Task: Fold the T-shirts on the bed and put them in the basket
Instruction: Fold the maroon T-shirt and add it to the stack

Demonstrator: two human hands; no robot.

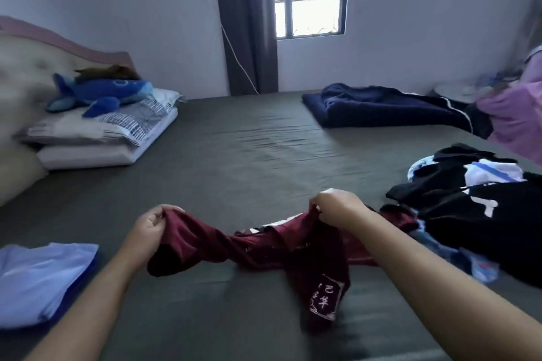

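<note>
A maroon shirt (258, 249) is pinched at two edges: the left hand (151, 227) has its fingers curled round one bunched end, the right hand (337, 206) round the other. Between the fingers the cloth sags, twisted, onto the bed (234, 149). It should be shaken out and laid flat before folding, with seams aligned. More clothes (475, 208) lie just right of the right fingers. No basket is seen.
</note>
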